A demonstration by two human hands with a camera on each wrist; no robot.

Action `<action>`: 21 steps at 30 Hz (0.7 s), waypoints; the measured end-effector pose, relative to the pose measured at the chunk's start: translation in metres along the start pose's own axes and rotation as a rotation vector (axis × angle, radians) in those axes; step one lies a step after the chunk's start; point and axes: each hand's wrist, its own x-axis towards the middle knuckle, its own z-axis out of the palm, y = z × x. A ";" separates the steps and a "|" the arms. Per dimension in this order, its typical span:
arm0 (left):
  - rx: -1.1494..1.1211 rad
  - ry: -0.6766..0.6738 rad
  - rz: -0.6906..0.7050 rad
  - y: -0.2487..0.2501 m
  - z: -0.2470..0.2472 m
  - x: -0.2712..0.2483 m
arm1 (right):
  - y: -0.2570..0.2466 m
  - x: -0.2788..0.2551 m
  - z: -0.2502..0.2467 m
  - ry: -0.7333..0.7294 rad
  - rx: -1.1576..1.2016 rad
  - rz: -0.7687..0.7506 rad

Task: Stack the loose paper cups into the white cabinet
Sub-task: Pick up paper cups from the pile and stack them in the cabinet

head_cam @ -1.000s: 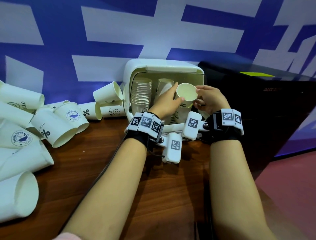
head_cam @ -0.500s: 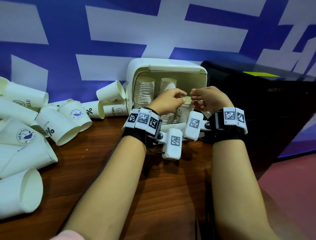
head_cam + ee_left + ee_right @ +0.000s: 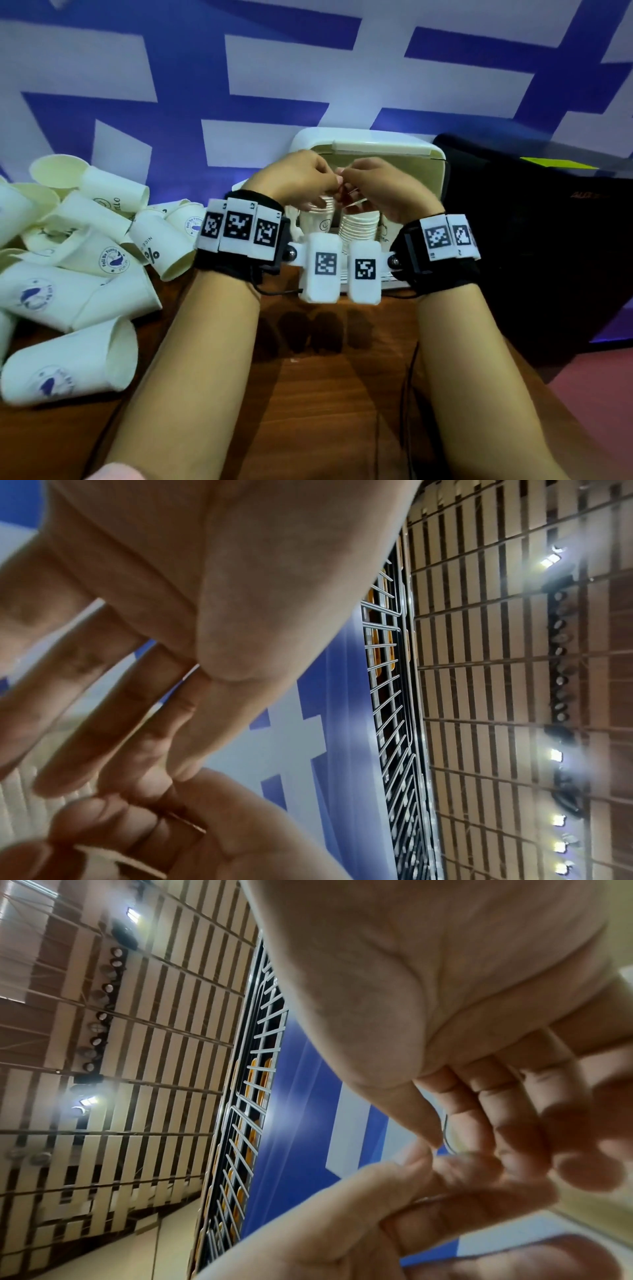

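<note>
Inside the white cabinet, which stands on the wooden counter against the blue and white wall, nested paper cups form two stacks: a left stack and a right stack, both seen only in part below the hands. The left hand and the right hand meet in front of the cabinet's open mouth, above the stacks, their fingertips touching. The wrist views show each hand with its fingers bent loosely and the other hand's fingers against them; a thin pale edge shows between the hands in the head view, but motion blur hides whether either hand grips a cup, so I cannot tell what they hold. To the left, the loose paper cups lie in a heap on the counter, most on their sides, several overlapping, some printed with a blue round logo or a percent sign. Each wrist wears a black band with white marker blocks. A black appliance stands just right of the cabinet.
</note>
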 end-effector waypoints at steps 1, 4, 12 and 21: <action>0.031 -0.001 -0.038 -0.005 -0.008 -0.005 | -0.003 0.000 0.007 -0.030 0.004 -0.011; 0.176 0.034 -0.159 -0.027 -0.032 -0.019 | -0.006 0.002 0.032 -0.101 0.057 -0.033; 0.539 0.202 -0.508 -0.102 -0.079 -0.044 | -0.001 0.007 0.112 -0.177 0.069 -0.021; 0.588 0.111 -0.615 -0.138 -0.083 -0.055 | 0.032 0.018 0.164 -0.300 0.014 0.075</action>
